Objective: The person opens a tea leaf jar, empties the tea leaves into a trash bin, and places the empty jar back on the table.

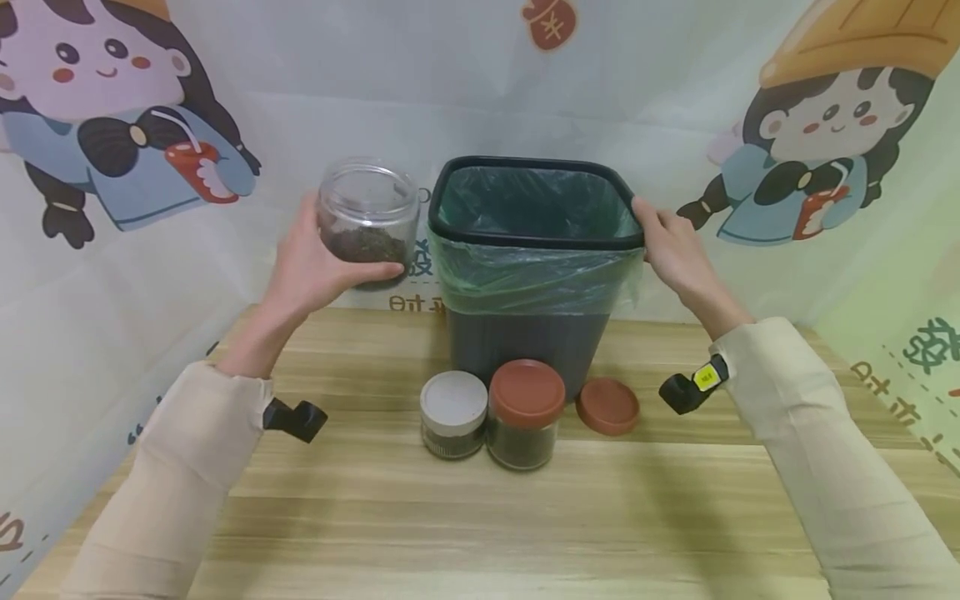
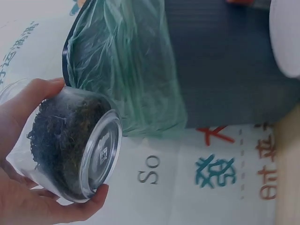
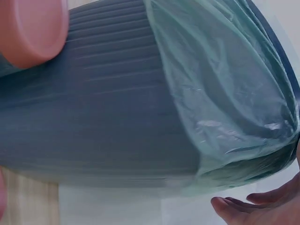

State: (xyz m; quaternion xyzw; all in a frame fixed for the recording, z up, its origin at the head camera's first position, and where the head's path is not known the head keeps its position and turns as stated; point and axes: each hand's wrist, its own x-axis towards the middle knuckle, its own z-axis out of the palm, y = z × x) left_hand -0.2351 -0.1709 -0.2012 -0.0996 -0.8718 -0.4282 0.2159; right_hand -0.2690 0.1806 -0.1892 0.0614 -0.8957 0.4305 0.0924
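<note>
The left hand [image 1: 311,262] grips an open clear jar [image 1: 369,221] with dark, dried leafy bits in its lower part, raised left of a dark bin [image 1: 525,337]. In the left wrist view, the fingers and thumb wrap round the jar [image 2: 70,140], whose base faces right. A green bag [image 1: 525,279] lines the bin and folds over its black rim. At the rim's right side is the right hand [image 1: 675,250], its thumb at the edge. The right wrist view shows its fingers [image 3: 262,206] beside the bag, loosely bent.
In front of the bin stand a white-lidded jar [image 1: 454,412] and a red-lidded jar [image 1: 525,412], side by side. A loose red lid [image 1: 608,406] lies to their right on the wooden table [image 1: 480,525]. A printed cloth [image 1: 337,108] hangs behind.
</note>
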